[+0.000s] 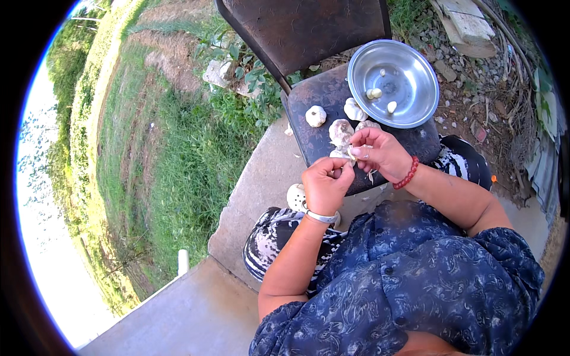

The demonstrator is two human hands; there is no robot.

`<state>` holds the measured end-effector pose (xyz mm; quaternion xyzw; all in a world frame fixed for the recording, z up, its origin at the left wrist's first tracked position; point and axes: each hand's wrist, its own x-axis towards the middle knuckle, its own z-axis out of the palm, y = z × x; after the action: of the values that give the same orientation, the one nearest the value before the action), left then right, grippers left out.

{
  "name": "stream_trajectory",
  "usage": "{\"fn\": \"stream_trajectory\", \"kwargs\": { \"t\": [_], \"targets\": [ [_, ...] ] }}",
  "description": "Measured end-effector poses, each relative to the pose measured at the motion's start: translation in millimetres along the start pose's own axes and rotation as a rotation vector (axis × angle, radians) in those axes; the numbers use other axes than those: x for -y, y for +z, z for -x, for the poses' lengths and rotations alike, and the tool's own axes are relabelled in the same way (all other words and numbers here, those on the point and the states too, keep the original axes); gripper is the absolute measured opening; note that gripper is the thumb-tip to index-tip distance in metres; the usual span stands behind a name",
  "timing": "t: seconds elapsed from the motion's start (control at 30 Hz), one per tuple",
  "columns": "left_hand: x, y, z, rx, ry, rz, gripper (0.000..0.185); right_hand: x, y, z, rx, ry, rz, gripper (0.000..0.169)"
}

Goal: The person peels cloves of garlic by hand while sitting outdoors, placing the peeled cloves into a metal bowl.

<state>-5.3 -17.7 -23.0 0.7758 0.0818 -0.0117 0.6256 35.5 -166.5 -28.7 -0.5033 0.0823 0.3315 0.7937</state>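
A pale garlic clove [353, 154] is pinched between the thumb and fingers of my right hand [386, 153], which wears a red bead bracelet. Fingertips of my left hand [327, 183], with a silver bangle at the wrist, close at the clove's lower end. Just beyond my hands several garlic bulbs lie on a worn dark chair seat [311, 94]. One white bulb [315, 116] sits apart at the left; a purplish bulb [341, 131] is nearest my fingers. Peeled cloves [374, 93] rest inside a steel bowl [421, 73] at the seat's far right.
Behind the seat rises the chair's backrest [307, 31]. Bits of garlic skin [370, 177] lie by the seat's near edge. Concrete paving [262, 178] borders grass [191, 147] on the left. Rubble [472, 84] and a wooden block [467, 26] lie at the right.
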Motion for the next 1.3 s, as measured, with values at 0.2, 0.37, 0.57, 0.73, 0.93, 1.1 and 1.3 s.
{"fn": "stream_trajectory", "kwargs": {
  "t": [0.2,0.37,0.57,0.73,0.93,1.1,1.3],
  "targets": [
    [-11,-4,-3,0.052,-0.235,0.168,0.005,-2,-1,0,0.164,-0.290,0.228,0.020],
    [-14,-10,-3,0.097,-0.257,0.306,0.003,10,-1,0,0.210,-0.151,0.267,0.022],
    [-16,-13,-4,0.131,-0.240,0.360,0.003,14,-5,2,0.242,-0.020,0.077,0.020],
    [-12,-21,-6,0.232,-0.096,0.323,0.002,17,-6,2,0.296,0.038,-0.038,0.022],
    [-24,-39,-9,0.683,-0.051,-0.201,0.012,21,-9,1,0.260,-0.040,-0.059,0.024],
    [-12,-35,-6,0.681,0.094,-0.339,0.016,24,1,7,0.262,-0.128,0.254,0.026],
    [-18,-31,-9,0.287,0.082,-0.228,0.009,7,-3,4,0.253,-0.391,0.453,0.029]
  ]
}}
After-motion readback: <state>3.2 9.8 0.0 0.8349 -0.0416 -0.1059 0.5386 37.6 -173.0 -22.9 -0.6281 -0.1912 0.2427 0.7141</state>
